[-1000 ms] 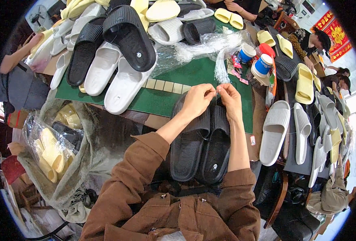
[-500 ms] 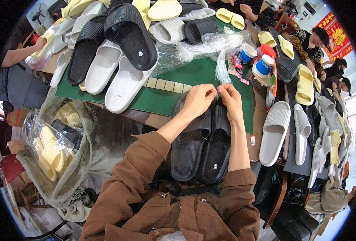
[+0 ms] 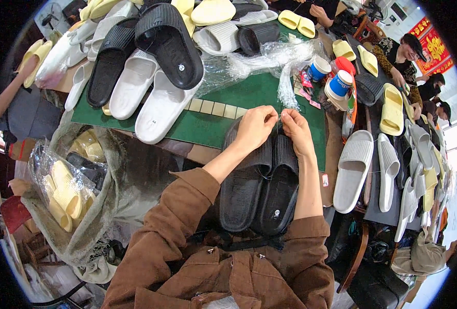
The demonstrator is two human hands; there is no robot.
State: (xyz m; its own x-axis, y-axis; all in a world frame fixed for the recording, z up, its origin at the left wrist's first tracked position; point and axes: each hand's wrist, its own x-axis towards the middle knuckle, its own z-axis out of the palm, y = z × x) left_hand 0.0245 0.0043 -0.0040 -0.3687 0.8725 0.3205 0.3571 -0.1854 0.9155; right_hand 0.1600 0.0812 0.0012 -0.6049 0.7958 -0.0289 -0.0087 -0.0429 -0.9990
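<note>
A pair of black slide slippers lies side by side at the table's near edge: the left slipper [image 3: 239, 198] and the right slipper [image 3: 279, 203], toes pointing away from me. Above their toe ends, my left hand [image 3: 256, 129] and my right hand [image 3: 297, 133] meet with fingertips pinched close together. Between them runs a very fine clear strand, barely visible. Part of a thin strand [image 3: 266, 176] also shows between the slippers' straps. Just beyond my fingers lies a bundle of fine white plastic strands [image 3: 287, 92].
The green mat [image 3: 223, 90] carries a black slipper [image 3: 174, 51] stacked on a white slipper [image 3: 161, 110]. Blue-and-white tubs [image 3: 337, 86] stand behind my right hand. Grey slippers [image 3: 353, 170] lie rightward. A sack [image 3: 79, 226] of bagged yellow slippers sits lower left. Co-workers [image 3: 401, 56] sit beyond.
My hands stay pinched together at nearly the same spot, the right one shifting slightly. At far left, a co-worker's arm has moved back from the bagged slippers.
</note>
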